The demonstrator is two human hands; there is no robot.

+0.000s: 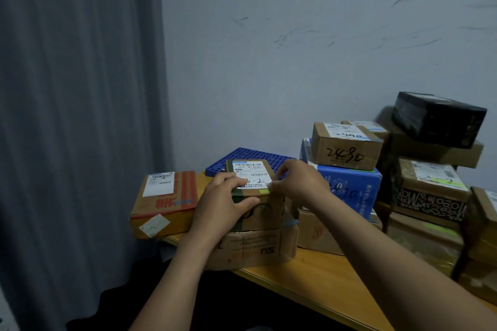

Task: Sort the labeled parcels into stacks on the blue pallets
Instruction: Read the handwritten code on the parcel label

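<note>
Table point(309, 277) edge holds a box point(255, 247) where left hand point(223, 196) and right hand point(298, 180) grip the parcel point(265, 209), likely settling it; next, align and release.

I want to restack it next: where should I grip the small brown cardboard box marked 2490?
Probably by its left and right side faces, reaching in from the front. The small brown cardboard box sits flat on the blue carton, another cardboard box behind it, so its bottom and back are blocked.
</note>
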